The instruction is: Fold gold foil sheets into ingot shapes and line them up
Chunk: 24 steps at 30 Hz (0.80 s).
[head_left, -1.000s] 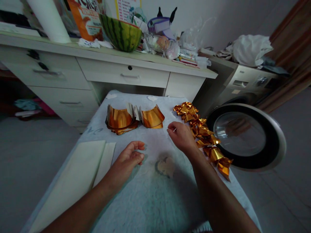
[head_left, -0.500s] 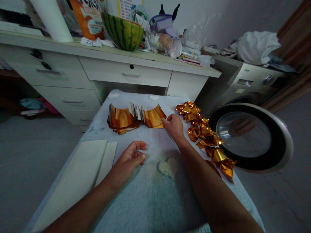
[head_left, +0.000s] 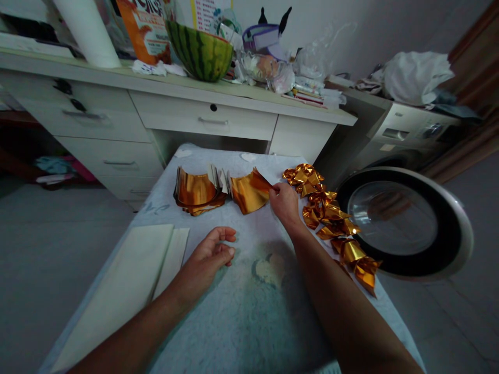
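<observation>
We hold our right arm stretched forward across the table draped in pale blue patterned cloth (head_left: 234, 322), its right hand (head_left: 286, 203) pinching the right corner of a shiny gold, curved foil sheet (head_left: 250, 193). That sheet is near the table's far side, just right of a stack of curved gold foil sheets (head_left: 196, 191). Our left hand (head_left: 210, 253) hovers or rests nearer us, we cannot tell which, free, fingers loosely curled, thumb apart.

Dim light glints off folded gold foil (head_left: 330, 212), the view's edges stretched.
</observation>
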Motion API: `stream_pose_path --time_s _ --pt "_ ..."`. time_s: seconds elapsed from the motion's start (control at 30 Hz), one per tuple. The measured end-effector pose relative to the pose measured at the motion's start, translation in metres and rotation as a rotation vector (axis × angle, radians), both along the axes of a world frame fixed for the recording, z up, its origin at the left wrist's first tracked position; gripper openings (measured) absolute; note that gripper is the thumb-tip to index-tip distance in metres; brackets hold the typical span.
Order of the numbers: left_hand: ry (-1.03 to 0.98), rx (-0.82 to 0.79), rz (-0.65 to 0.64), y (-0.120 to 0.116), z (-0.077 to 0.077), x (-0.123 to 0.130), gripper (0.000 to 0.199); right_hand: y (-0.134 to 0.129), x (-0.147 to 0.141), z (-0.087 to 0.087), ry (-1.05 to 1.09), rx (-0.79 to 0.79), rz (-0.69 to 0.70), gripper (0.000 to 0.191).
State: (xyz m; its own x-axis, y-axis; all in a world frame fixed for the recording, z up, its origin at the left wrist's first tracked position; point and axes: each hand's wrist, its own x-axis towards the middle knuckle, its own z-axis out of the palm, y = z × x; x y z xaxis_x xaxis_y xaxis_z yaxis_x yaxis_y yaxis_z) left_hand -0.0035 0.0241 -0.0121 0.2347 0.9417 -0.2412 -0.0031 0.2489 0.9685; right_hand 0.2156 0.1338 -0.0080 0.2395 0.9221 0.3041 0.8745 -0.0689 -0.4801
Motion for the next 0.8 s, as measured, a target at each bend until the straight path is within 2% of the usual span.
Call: stream_pose_path --time_s 0.13,0.23,0.4,0.5,0.63,0.8 --pt "0.009 -0.003 -0.001 -0.001 0.001 0.0 0.031 -0.009 0.006 0.003 0.064 0.03 -0.004 0.028" --pt "0.018 0.009 -0.014 -0.001 0.0 -0.001 0.03 -0.017 0.01 0.003 0.199 0.081 -0.008 0.035" --pt "0.012 0.018 -0.023 -0.001 -0.003 -0.001 0.03 -0.032 0.02 0.003 0.418 0.11 0.038 0.01" --pt "0.002 0.024 -0.02 0.0 -0.005 -0.001 0.029 -0.043 0.024 0.005 0.55 0.08 0.071 0.012" --pt "-0.029 0.026 0.054 0.001 -0.006 -0.002 0.024 -0.059 0.024 0.007 0.788 0.028 0.11 0.017" --pt "-0.031 0.06 0.175 0.002 -0.009 -0.005 0.021 -0.072 0.021 0.006 0.917 -0.022 0.171 0.019"
